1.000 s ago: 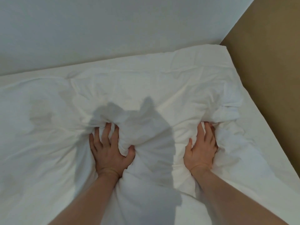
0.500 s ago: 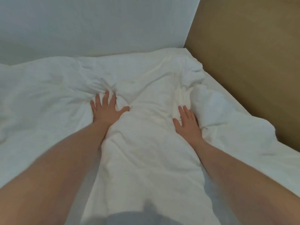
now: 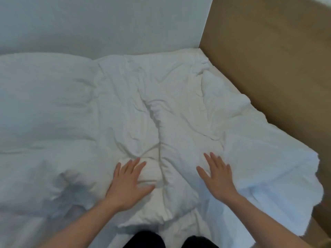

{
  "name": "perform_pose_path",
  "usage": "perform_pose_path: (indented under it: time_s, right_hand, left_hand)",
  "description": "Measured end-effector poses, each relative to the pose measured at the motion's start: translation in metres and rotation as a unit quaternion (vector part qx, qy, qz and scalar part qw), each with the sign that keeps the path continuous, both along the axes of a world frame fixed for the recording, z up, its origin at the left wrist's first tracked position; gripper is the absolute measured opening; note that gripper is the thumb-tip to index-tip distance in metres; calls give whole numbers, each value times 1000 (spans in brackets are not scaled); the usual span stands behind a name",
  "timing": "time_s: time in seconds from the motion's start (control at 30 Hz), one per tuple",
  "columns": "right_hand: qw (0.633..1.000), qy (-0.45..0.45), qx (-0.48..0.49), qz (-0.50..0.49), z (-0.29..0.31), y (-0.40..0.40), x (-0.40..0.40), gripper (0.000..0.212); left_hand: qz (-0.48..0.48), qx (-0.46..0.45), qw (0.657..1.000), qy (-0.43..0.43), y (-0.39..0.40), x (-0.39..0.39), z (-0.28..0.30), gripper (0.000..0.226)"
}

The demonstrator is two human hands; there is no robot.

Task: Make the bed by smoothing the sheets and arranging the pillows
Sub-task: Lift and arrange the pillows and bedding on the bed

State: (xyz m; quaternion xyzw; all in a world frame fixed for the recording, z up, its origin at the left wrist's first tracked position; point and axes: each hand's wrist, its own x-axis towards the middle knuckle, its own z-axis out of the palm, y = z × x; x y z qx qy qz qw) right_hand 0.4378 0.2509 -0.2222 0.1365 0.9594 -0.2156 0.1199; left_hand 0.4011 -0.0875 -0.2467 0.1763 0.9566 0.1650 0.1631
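Observation:
A crumpled white duvet (image 3: 179,97) covers the bed, with a deep crease running down its middle between my hands. My left hand (image 3: 128,183) lies flat on the duvet left of that crease, fingers straight and spread. My right hand (image 3: 217,174) rests flat on the duvet to the right of the crease, fingers straight. A puffier white part of the bedding (image 3: 44,104) fills the left side. No separate pillow can be told apart from the bedding.
A pale wall (image 3: 107,22) runs along the far side of the bed. A tan wooden panel (image 3: 268,59) borders the bed on the right. My dark-clothed knees (image 3: 172,240) show at the bottom edge.
Both hands have drawn back toward me along the duvet and now lie flat with fingers spread. The bunched folds they pushed forward have loosened. The view has tilted down.

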Motion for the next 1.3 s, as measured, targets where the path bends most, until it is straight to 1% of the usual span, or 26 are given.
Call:
perform_pose_path:
  time_s: [0.07,0.13,0.23,0.3,0.33,0.37,0.43,0.5,0.57,0.6,0.67,0.73,0.77,0.83,0.9,0.97,1.03,1.13,1.2,1.27,1.3]
  right_hand:
    - [998,-50,31,28,-9,-10,34,115]
    - [995,-71,52,36,-35,-15,48,125]
    - [996,-42,75,5,-75,-19,38,126]
    - [994,13,107,-3,-98,-25,28,123]
    - [991,52,122,-9,-108,-27,26,118]
    - [986,99,134,-17,-117,-28,25,109]
    - [969,195,148,-30,-130,-26,30,83]
    - [951,265,158,-35,-133,-24,36,56]
    - [937,309,153,-50,-129,-26,39,36]
    - [935,319,141,-65,-127,-27,40,31]
    - [939,316,103,-87,-124,-28,45,31]
    - [947,298,84,-89,-116,-27,54,32]
    - [955,270,84,-89,-108,-26,59,30]
    - [975,181,108,-66,-90,-22,69,28]
    - [987,96,122,-44,-66,-20,82,31]
    - [993,63,91,-49,-42,-15,97,31]
    - [994,49,84,-52,-31,-10,119,32]
    - [993,-4,107,-41,-49,1,157,34]
    - [986,-86,145,3,-64,4,179,37]
    - [971,-159,169,59,-53,-8,197,41]
    - [970,-172,154,72,-40,-18,203,43]
  left_hand:
    - [-30,-14,999,3,-33,56,-22,119]
    - [-32,-4,999,-1,-45,83,-50,129]
    - [8,66,994,84,-32,66,-82,125]
    - [13,98,985,139,-24,51,-93,115]
    - [19,112,978,173,-22,49,-98,107]
    - [25,125,971,204,-21,48,-104,98]
    - [39,150,953,261,-20,50,-113,80]
    - [49,150,941,299,-17,52,-112,60]
    - [62,125,940,312,-15,54,-107,40]
    - [75,117,941,309,-14,54,-104,33]
    - [95,105,950,278,-13,56,-99,29]
    - [105,89,961,241,-15,62,-93,34]
    - [111,79,966,218,-15,67,-85,39]
    - [114,66,976,174,-12,83,-65,47]
    - [89,27,986,142,-5,104,-41,51]
    - [72,-25,990,117,1,125,-15,56]
    - [67,-52,993,85,5,144,6,61]
    - [34,-81,995,42,9,164,24,51]
    - [11,-77,997,5,9,177,33,43]
    - [20,-29,999,-15,4,191,40,42]
    - [35,7,999,-10,-1,198,43,43]
